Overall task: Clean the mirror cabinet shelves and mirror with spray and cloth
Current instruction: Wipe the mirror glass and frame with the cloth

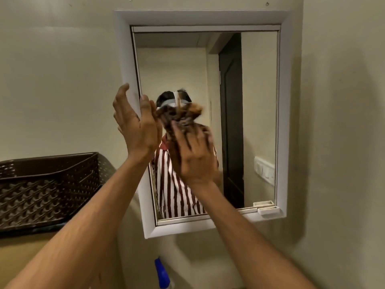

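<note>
1. The mirror-wiping step looks to be in hand. The cabinet door is closed in its white frame [123, 49] and the mirror [258, 122] faces the person, so no shelf shows.
2. The right hand [195, 159] grips a bunched brown cloth [177, 117], with its fingers curled round the lower part of the wad. The cloth's top is pressed at or very near the glass, left of the mirror's middle. Both are blurred, so I cannot tell whether the cloth is actually touching.
3. The left hand [135, 126] is raised at the mirror's left edge, about halfway up. Its fingers are spread and lightly curved, and it holds nothing. Whether its fingertips rest on the frame is unclear.
4. The spray bottle [163, 274], which has a blue top, stands below the cabinet at the bottom edge of the view, well apart from both hands.
5. A dark woven basket [48, 188] sits on a surface to the left of the cabinet. A small white tray [268, 210] sits at the frame's lower right corner.
6. My judgement is that the next move calls for sweeping the cloth outward from this patch to the glass on the right and along the top. It needs firm, even pressure, with the free hand steadying the door edge so it does not swing.
</note>
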Available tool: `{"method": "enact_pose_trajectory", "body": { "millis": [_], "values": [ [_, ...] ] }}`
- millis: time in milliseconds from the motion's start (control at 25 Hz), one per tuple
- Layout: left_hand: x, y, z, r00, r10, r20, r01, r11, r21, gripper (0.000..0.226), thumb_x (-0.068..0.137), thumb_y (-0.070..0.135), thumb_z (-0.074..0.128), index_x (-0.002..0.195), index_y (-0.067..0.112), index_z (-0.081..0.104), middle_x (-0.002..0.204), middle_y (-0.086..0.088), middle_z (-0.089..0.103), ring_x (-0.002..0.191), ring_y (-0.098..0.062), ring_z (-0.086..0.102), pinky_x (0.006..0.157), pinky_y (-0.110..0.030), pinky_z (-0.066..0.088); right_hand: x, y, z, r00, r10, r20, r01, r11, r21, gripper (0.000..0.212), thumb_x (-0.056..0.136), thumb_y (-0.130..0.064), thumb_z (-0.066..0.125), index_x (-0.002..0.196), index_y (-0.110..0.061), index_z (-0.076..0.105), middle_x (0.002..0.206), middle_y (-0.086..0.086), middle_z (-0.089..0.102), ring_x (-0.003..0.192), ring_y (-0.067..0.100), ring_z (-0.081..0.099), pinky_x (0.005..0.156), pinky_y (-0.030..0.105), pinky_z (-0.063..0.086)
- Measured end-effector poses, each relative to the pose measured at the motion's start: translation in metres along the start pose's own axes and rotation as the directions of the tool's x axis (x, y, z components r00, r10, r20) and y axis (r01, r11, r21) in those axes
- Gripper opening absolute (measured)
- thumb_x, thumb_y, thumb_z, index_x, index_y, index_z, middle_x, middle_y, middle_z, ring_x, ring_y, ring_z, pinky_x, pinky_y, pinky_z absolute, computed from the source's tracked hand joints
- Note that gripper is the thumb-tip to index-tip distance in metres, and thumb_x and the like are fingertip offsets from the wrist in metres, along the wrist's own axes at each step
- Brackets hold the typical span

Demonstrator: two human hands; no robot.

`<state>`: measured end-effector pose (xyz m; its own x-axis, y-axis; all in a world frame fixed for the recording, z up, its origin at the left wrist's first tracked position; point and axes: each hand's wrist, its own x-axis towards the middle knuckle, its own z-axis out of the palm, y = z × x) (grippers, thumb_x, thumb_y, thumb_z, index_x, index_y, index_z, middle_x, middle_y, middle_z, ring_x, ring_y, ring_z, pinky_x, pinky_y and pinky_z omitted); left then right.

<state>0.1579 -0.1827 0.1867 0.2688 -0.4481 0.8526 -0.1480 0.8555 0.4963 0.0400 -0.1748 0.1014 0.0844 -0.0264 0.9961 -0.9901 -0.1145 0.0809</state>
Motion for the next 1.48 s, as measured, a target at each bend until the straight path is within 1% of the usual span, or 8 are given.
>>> {"method": "enact_pose_trajectory", "body": {
  "millis": [360, 520, 600, 920, 1000, 1080, 1160, 1480],
  "values": [
    [-0.06, -0.022, -0.032, 0.985, -0.135, 0.111, 0.102, 0.959, 0.265, 0.045, 0.102, 0.044, 0.037, 0.14, 0.019, 0.034, 0.139, -0.009, 0.042, 0.123, -0.024, 0.046, 0.101, -0.041, 0.04, -0.067, -0.012, 0.001, 0.629, -0.723, 0.286, 0.687, 0.689, 0.231, 0.03, 0.088, -0.027, 0.069, 0.117, -0.019, 0.07, 0.135, 0.007, 0.06, 0.135, 0.027, 0.042, 0.118, 0.051, 0.023],
    [-0.07, -0.019, -0.019, 0.983, -0.175, 0.054, 0.157, 0.957, 0.244, 0.052, 0.1, 0.052, 0.034, 0.143, 0.021, 0.028, 0.144, -0.007, 0.038, 0.13, -0.025, 0.04, 0.108, -0.052, 0.035, -0.029, 0.073, -0.036, 0.956, -0.262, 0.134, 0.279, 0.951, -0.134, 0.038, 0.095, -0.035, 0.057, 0.129, -0.019, 0.057, 0.146, 0.011, 0.045, 0.135, 0.029, 0.042, 0.111, 0.053, 0.032],
    [-0.069, -0.019, -0.016, 0.984, -0.178, -0.004, 0.174, 0.955, 0.239, 0.052, 0.1, 0.052, 0.034, 0.141, 0.021, 0.028, 0.141, -0.009, 0.042, 0.127, -0.026, 0.043, 0.105, -0.054, 0.038, -0.035, 0.13, -0.063, 0.996, 0.086, 0.005, -0.083, 0.97, -0.227, 0.043, 0.099, -0.04, 0.045, 0.134, -0.017, 0.051, 0.144, 0.016, 0.042, 0.132, 0.031, 0.042, 0.11, 0.05, 0.033],
    [-0.067, -0.024, -0.007, 0.986, -0.142, -0.093, 0.159, 0.961, 0.224, 0.047, 0.099, 0.052, 0.031, 0.134, 0.021, 0.032, 0.13, -0.008, 0.049, 0.117, -0.027, 0.051, 0.1, -0.056, 0.043, -0.086, 0.145, -0.074, 0.381, 0.875, -0.298, -0.887, 0.437, 0.147, 0.051, 0.103, -0.037, 0.035, 0.14, -0.003, 0.047, 0.14, 0.024, 0.05, 0.128, 0.04, 0.046, 0.106, 0.045, 0.038],
    [-0.069, -0.031, -0.011, 0.987, -0.13, -0.092, 0.147, 0.966, 0.213, 0.047, 0.099, 0.052, 0.031, 0.135, 0.022, 0.032, 0.13, -0.007, 0.05, 0.115, -0.025, 0.053, 0.097, -0.054, 0.046, -0.071, 0.106, -0.058, 0.545, 0.778, -0.313, -0.81, 0.584, 0.041, 0.056, 0.103, -0.042, 0.032, 0.146, -0.006, 0.042, 0.144, 0.022, 0.046, 0.132, 0.034, 0.041, 0.111, 0.04, 0.031],
    [-0.071, -0.032, -0.015, 0.99, -0.123, -0.071, 0.136, 0.966, 0.222, 0.047, 0.1, 0.049, 0.032, 0.139, 0.024, 0.031, 0.134, -0.006, 0.049, 0.118, -0.024, 0.052, 0.098, -0.053, 0.046, -0.063, 0.049, -0.035, 0.852, 0.502, -0.15, -0.515, 0.854, -0.07, 0.054, 0.104, -0.042, 0.033, 0.149, -0.013, 0.038, 0.147, 0.016, 0.045, 0.135, 0.027, 0.038, 0.114, 0.035, 0.023],
    [-0.072, -0.028, -0.019, 0.992, -0.128, -0.013, 0.128, 0.969, 0.213, 0.045, 0.101, 0.049, 0.033, 0.141, 0.027, 0.031, 0.139, -0.004, 0.047, 0.123, -0.022, 0.05, 0.102, -0.05, 0.044, -0.067, -0.01, -0.008, 0.988, 0.15, 0.038, -0.15, 0.989, -0.003, 0.048, 0.103, -0.041, 0.036, 0.146, -0.019, 0.04, 0.146, 0.013, 0.049, 0.138, 0.028, 0.037, 0.115, 0.044, 0.024],
    [-0.108, -0.049, -0.054, 0.967, -0.252, 0.042, 0.232, 0.935, 0.268, 0.046, 0.103, 0.047, 0.034, 0.142, 0.023, 0.036, 0.139, -0.009, 0.048, 0.124, -0.022, 0.05, 0.103, -0.047, 0.044, -0.111, -0.042, 0.017, 0.686, -0.695, 0.215, 0.636, 0.716, 0.288, 0.034, 0.093, -0.036, 0.062, 0.122, -0.018, 0.065, 0.135, 0.006, 0.059, 0.131, 0.027, 0.048, 0.119, 0.047, 0.022]
  ]
}}
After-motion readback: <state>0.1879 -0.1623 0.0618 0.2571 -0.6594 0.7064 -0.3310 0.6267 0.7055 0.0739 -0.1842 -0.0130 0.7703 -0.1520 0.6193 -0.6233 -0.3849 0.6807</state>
